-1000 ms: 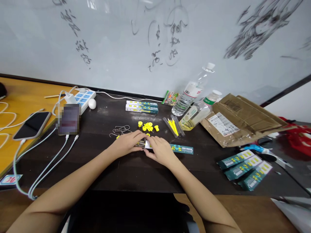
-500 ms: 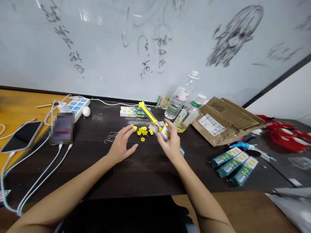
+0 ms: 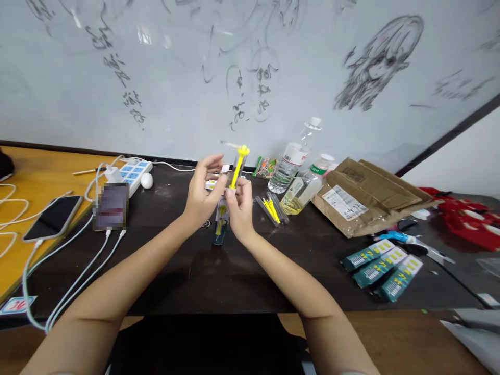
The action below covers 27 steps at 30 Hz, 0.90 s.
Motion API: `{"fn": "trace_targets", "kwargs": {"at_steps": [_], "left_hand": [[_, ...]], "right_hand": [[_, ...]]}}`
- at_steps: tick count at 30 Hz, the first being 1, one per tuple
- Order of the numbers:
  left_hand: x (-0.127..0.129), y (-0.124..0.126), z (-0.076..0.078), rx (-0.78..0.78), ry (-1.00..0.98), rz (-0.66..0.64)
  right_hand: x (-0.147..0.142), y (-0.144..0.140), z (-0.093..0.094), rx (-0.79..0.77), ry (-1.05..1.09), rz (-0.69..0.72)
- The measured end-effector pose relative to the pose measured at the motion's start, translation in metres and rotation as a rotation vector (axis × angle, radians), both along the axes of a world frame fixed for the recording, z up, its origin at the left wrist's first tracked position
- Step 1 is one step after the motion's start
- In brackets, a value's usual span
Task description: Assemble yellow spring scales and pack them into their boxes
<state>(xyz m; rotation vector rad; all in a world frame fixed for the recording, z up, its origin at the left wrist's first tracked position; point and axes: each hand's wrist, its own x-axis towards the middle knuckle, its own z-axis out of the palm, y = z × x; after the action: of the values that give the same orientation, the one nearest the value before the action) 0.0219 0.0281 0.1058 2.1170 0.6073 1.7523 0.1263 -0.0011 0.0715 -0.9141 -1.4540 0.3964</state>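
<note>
Yellow tool (image 3: 238,165) upright in clear sleeve (image 3: 222,216) | right hand (image 3: 240,208) fingers pinch it | left hand (image 3: 203,192) apparently steadies sleeve

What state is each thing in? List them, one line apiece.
left hand: raised, gripping the clear tube
right hand: raised, pinching the clear tube
clear tube: held upright, yellow rod sticking out its top
water bottle: capped, leaning
cardboard box: flattened
phone: screen dark, cable attached
</note>
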Motion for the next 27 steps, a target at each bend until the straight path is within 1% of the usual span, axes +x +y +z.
{"fn": "trace_targets", "kwargs": {"at_steps": [3,6,8,11,14,17,21,25,27], "left_hand": [[0.005,0.004,-0.002,-0.007,-0.029,-0.005],[0.010,0.001,-0.009,-0.027,-0.135,0.026],[0.013,-0.002,-0.012,-0.071,-0.182,0.032],[0.015,-0.005,-0.012,-0.156,-0.213,0.002],[0.014,-0.003,-0.010,-0.269,-0.236,-0.033],[0.011,-0.001,-0.006,-0.377,-0.227,-0.102],[0.009,-0.001,-0.001,-0.401,-0.228,-0.136],[0.007,-0.001,0.005,-0.444,-0.225,-0.131],[0.005,-0.002,0.009,-0.436,-0.226,-0.111]], "right_hand": [[0.004,0.000,-0.007,0.015,0.053,0.011],[0.007,-0.002,-0.011,0.045,0.133,0.075],[0.007,-0.002,-0.011,0.070,0.186,0.116],[0.006,-0.001,-0.011,0.104,0.224,0.135],[0.005,0.000,-0.011,0.126,0.216,0.134],[0.006,0.002,-0.012,0.141,0.192,0.116],[0.008,0.004,-0.014,0.142,0.139,0.089],[0.007,0.003,-0.014,0.141,0.082,0.054],[0.006,0.001,-0.013,0.155,0.044,0.042]]}}
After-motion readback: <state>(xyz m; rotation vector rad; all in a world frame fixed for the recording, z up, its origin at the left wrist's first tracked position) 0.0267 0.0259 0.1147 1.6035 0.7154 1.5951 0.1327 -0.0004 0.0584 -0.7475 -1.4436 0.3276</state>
